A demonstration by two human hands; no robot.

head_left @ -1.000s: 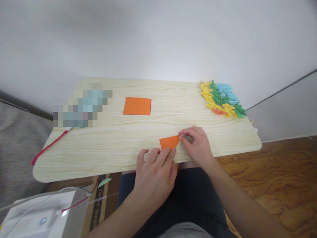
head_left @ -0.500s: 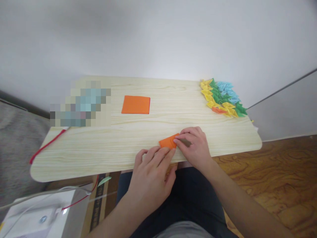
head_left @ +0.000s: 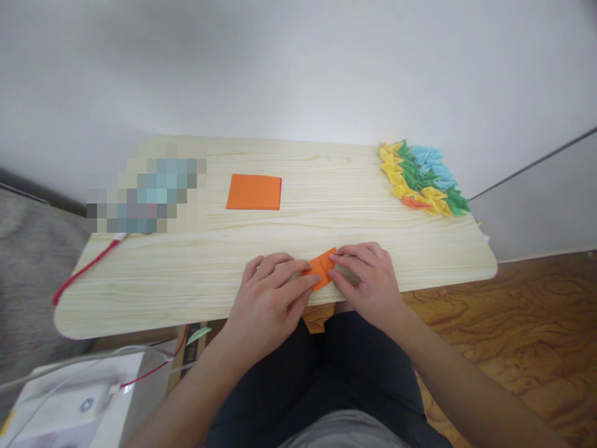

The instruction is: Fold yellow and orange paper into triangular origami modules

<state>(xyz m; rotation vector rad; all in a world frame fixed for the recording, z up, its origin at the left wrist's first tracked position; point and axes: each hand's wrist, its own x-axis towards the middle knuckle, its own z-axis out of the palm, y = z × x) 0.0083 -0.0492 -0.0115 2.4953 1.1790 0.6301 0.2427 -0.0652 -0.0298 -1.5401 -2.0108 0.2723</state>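
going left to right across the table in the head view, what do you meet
red cord → orange paper stack → left hand → small orange folded paper → right hand → pile of folded coloured paper pieces

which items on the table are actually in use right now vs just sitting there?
In use:
- small orange paper piece, pinched flat on the table
- left hand
- right hand

Lying about:
- orange paper stack
- heap of folded coloured pieces
- red cable
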